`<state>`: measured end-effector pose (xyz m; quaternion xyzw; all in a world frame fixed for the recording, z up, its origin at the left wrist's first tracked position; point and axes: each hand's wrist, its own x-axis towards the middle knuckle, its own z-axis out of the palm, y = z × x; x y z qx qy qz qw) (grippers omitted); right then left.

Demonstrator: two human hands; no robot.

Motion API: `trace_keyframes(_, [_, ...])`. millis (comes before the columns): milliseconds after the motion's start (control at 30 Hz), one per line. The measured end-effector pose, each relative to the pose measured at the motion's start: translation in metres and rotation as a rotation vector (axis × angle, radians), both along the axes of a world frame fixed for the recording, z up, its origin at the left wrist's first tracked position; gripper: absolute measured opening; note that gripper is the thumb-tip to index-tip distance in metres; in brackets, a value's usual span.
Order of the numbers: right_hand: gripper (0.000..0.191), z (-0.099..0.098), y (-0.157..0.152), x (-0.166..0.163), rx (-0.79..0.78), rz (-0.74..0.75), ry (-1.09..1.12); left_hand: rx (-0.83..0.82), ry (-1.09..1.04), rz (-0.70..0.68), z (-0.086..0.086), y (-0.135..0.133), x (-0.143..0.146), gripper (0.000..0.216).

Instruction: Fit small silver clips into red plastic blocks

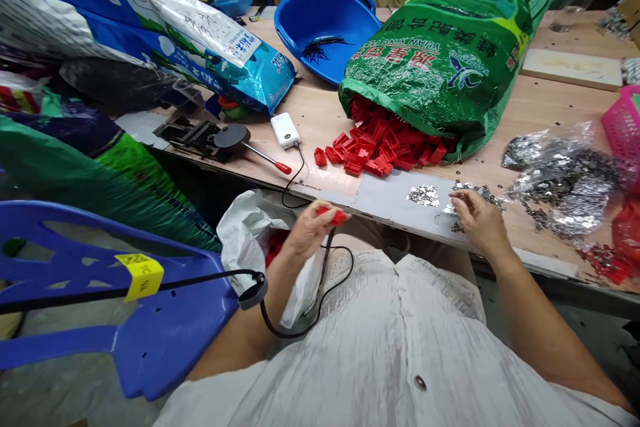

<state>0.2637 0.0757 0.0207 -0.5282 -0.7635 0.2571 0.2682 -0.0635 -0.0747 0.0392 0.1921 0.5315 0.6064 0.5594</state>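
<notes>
My left hand (309, 232) is closed on a small red plastic part (334, 216), held just off the table's front edge. My right hand (481, 221) is at the grey work surface, thumb and forefinger pinched together beside a scatter of small metal pieces (467, 187). Whatever is between those fingertips is too small to make out. A little to the left lies a separate small pile of shiny metal plates (423, 195). Farther back, a heap of loose red plastic parts (380, 147) spills from the mouth of a green woven sack (430, 60).
A blue basin (293, 17) with thin dark pieces stands behind. Left are a hand press with a red-tipped lever (240, 140), a white power bank (285, 130) and a blue chair (165, 320). Bagged metal pieces (575, 180) lie right. A black cable (350, 267) crosses my lap.
</notes>
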Motion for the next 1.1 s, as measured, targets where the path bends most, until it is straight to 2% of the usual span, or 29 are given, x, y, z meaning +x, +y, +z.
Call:
trace_keyframes(67, [0.025,-0.006,0.018,0.018,0.089,-0.061,-0.101,-0.046,0.195,0.068,0.005,-0.021,-0.034,0.040])
trace_keyframes(133, [0.024,-0.010,0.032,0.028,0.159,-0.077,-0.213,-0.140,0.395,0.079,0.008,-0.042,-0.065,0.045])
trace_keyframes(267, [0.027,-0.012,0.050,0.026,0.181,-0.068,-0.374,-0.402,0.803,-0.145,0.005,-0.073,-0.110,0.062])
trace_keyframes(367, [0.029,-0.010,0.057,0.015,0.140,-0.069,-0.458,-0.487,1.030,-0.208,0.000,-0.077,-0.116,0.070])
trace_keyframes(533, [0.025,-0.010,0.068,0.005,0.097,-0.002,-0.517,-0.293,1.126,-0.233,0.003,-0.047,-0.083,0.058])
trace_keyframes(700, [0.016,-0.013,0.070,0.006,0.087,0.008,-0.512,-0.036,1.095,-0.256,0.010,0.006,-0.036,0.043])
trace_keyframes(867, [0.014,-0.017,0.065,0.012,0.129,0.020,-0.431,0.221,1.094,-0.311,0.009,0.059,0.004,0.029])
trace_keyframes(1100, [0.018,-0.024,0.062,0.013,0.216,0.006,-0.350,0.362,1.204,-0.315,-0.004,0.111,0.034,0.027])
